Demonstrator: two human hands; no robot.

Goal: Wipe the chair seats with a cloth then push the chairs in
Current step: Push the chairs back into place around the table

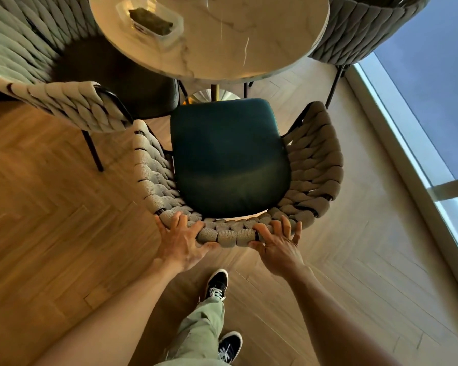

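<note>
A: Nearest the camera, the left hand [181, 240] and right hand [276, 245] sit on the woven backrest [229, 233] of the chair [315, 165]. Which step is this?

B: The pushing-in, by the look of it. No cloth is in either hand. The fingers [284, 227] lie spread over the top of the backrest with thumbs tucked under its rim, gripping it from both sides of centre.

A: And the next move?

B: Likely a straight shove forward. The green seat [228, 159] has its front edge just under the table [262, 35], so most of it is left to go under.

A: What can't be made out?

B: The chair's legs are hidden, the dark object in the clear tray [179, 25] is blurred, and two more chairs are cut off at the frame's top edge.
</note>
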